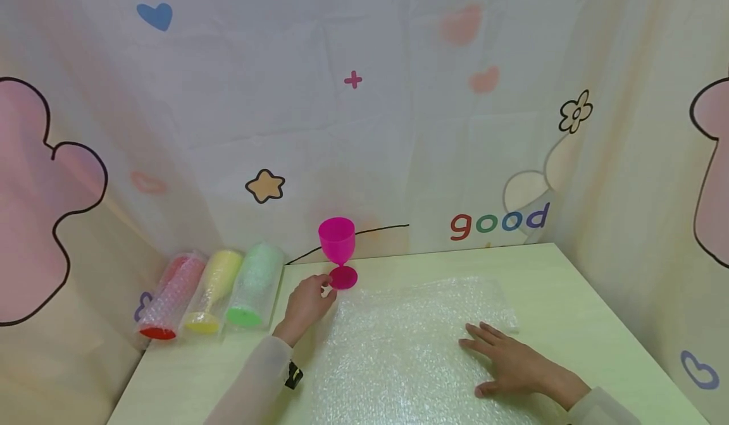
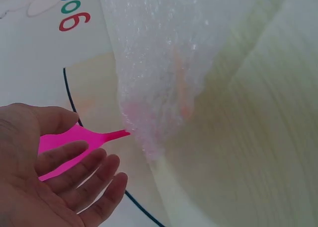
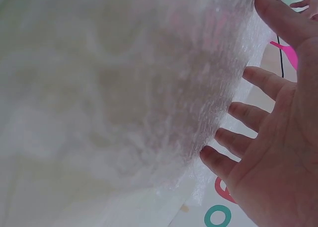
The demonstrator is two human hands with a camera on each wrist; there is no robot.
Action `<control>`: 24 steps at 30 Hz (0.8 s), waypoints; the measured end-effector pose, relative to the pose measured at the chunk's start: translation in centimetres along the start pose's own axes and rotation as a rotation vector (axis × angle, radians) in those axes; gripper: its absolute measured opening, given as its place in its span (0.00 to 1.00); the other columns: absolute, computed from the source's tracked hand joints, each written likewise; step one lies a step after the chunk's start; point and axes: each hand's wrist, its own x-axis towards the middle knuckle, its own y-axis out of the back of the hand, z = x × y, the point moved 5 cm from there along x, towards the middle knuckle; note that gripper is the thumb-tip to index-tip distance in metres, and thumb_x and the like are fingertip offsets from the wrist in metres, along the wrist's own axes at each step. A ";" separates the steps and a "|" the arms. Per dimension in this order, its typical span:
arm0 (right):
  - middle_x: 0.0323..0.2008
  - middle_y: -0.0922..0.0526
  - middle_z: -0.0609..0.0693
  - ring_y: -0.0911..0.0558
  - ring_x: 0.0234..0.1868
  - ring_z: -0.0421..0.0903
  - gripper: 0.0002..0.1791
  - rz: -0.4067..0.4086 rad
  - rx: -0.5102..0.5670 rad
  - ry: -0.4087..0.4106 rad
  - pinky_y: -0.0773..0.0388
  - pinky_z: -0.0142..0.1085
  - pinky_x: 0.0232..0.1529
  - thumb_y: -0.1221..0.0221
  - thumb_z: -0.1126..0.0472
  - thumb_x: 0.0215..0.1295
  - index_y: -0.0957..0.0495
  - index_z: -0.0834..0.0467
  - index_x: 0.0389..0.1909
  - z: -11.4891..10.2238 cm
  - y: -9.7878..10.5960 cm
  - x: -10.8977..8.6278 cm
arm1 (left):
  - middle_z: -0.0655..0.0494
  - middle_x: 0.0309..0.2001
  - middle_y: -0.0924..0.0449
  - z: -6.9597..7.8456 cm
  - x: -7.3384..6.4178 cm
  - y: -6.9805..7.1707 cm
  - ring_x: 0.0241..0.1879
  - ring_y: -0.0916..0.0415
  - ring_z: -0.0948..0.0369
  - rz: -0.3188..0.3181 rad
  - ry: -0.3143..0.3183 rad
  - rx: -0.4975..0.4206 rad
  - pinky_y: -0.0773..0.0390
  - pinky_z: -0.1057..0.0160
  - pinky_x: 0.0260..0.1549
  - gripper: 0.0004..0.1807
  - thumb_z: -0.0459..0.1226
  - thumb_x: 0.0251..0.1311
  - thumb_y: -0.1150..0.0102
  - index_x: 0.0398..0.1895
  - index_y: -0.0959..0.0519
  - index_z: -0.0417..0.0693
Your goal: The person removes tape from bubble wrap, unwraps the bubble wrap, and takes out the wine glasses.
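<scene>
A bright pink plastic goblet (image 1: 337,240) stands upright at the back of the table. My left hand (image 1: 308,303) is beside its round foot, fingers loosely bent; whether it touches the foot cannot be made out. In the left wrist view the left hand (image 2: 74,172) has its fingers apart in front of the pink bowl. A sheet of bubble wrap (image 1: 407,355) lies spread over the table in front of the goblet. On its right part rests my right hand (image 1: 515,362), fingers spread. The right wrist view shows that hand's fingertips against the bubble wrap (image 3: 198,103).
At the table's left side lie three bubble-wrapped goblets: a red one (image 1: 173,292), a yellow one (image 1: 216,289) and a green one (image 1: 256,286). A printed cloth (image 1: 387,153) hangs behind and beside the pale table (image 1: 581,324).
</scene>
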 end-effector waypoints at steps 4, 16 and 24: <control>0.75 0.41 0.60 0.42 0.74 0.68 0.51 0.001 -0.005 0.006 0.31 0.66 0.61 0.36 0.30 0.48 0.35 0.50 0.71 0.0 0.0 0.0 | 0.46 0.50 0.16 0.5 -1.4 0.7 0.45 0.18 0.50 -0.008 -0.015 0.026 0.16 0.51 0.38 0.25 0.45 0.59 0.36 0.58 0.22 0.44; 0.75 0.42 0.59 0.43 0.74 0.68 0.50 -0.003 0.004 0.001 0.32 0.66 0.61 0.36 0.30 0.48 0.35 0.49 0.72 0.1 -0.3 0.0 | 0.47 0.62 0.23 1.5 -4.4 3.2 0.59 0.24 0.47 0.019 -0.090 0.115 0.21 0.44 0.53 0.30 0.49 0.58 0.35 0.63 0.25 0.49; 0.75 0.41 0.59 0.42 0.74 0.68 0.50 0.002 -0.021 0.008 0.31 0.65 0.61 0.37 0.29 0.49 0.36 0.48 0.72 0.2 -0.3 0.1 | 0.42 0.65 0.28 0.7 -5.3 5.8 0.65 0.31 0.44 0.095 -0.138 0.162 0.25 0.41 0.57 0.34 0.48 0.57 0.35 0.66 0.29 0.44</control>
